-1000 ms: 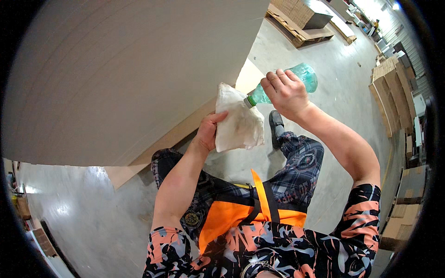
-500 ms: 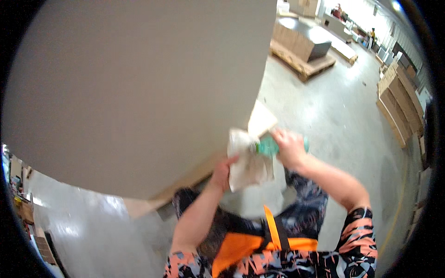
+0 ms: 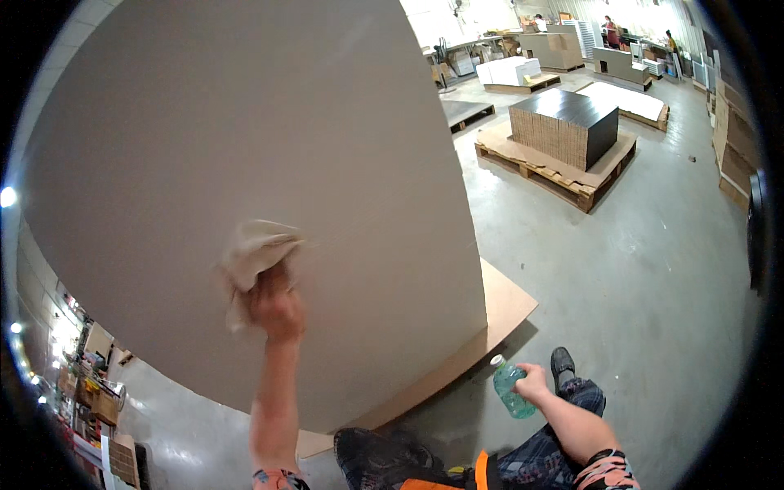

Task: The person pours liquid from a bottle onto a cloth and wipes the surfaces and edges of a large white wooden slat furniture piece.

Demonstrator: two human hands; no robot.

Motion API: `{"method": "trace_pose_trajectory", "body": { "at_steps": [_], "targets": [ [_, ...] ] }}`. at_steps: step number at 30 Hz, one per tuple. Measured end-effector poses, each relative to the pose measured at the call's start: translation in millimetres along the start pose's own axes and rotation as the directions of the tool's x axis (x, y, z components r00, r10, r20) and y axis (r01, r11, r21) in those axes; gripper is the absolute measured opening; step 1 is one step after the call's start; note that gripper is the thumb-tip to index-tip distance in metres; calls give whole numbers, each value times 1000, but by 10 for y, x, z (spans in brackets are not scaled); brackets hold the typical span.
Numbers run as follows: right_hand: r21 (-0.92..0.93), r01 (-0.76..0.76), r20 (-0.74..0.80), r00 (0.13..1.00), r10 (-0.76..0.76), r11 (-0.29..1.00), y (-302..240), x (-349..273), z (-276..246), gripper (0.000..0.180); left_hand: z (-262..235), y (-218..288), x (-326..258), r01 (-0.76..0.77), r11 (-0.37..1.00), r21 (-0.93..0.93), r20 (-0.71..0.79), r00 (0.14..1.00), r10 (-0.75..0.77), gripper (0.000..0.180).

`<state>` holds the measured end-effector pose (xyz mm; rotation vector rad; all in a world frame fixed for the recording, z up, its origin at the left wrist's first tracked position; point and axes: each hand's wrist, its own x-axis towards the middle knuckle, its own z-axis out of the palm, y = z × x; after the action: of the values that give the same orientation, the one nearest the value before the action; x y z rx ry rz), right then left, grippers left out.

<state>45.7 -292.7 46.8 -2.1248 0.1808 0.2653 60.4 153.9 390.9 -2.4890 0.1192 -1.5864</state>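
A large flat grey-brown panel [image 3: 367, 163] fills the left and middle of the view. Against its face my left hand [image 3: 278, 309] presses a pale cloth [image 3: 260, 249], with the fingers closed on it and partly hidden by its folds; both are a little blurred. Low on the right, past the panel's edge, my right hand [image 3: 532, 384] grips a clear green plastic bottle [image 3: 513, 392]. The bottle has a white cap and tilts to the left. It is held near my knee, away from the panel.
A tan board [image 3: 506, 298] juts out beneath the panel's lower right edge. Behind it, a wooden pallet [image 3: 563, 192] bears a stack of dark-topped sheets [image 3: 563, 122]. More pallets and people stand far back. Cartons [image 3: 731, 139] line the right side; shelves with goods show at lower left.
My left hand has moved up and left with the cloth, from the bottle's mouth onto the panel. My right hand has lowered the bottle to the right. The view has shifted.
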Motion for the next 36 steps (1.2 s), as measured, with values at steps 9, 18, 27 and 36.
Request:
{"method": "trace_pose_trajectory", "body": {
  "at_steps": [9, 18, 27, 36],
  "targets": [
    [153, -40, 9, 999, 39, 987, -180, 191, 89, 47, 952, 2071, 2602, -469, 874, 126, 235, 870, 433, 60],
    [110, -95, -73, 992, 104, 989, -221, 116, -293, 50, 482, 1087, 1138, -538, 837, 100, 154, 839, 521, 53],
    [131, -139, -128, 979, 155, 982, -214, 155, -288, 50, 1092, 1597, 1598, -556, 831, 5, 321, 788, 526, 50],
    [100, -125, -76, 988, 133, 987, -333, 128, -309, 50, -87, 751, 2324, -478, 723, 499, 135, 867, 479, 53]
  ]
}}
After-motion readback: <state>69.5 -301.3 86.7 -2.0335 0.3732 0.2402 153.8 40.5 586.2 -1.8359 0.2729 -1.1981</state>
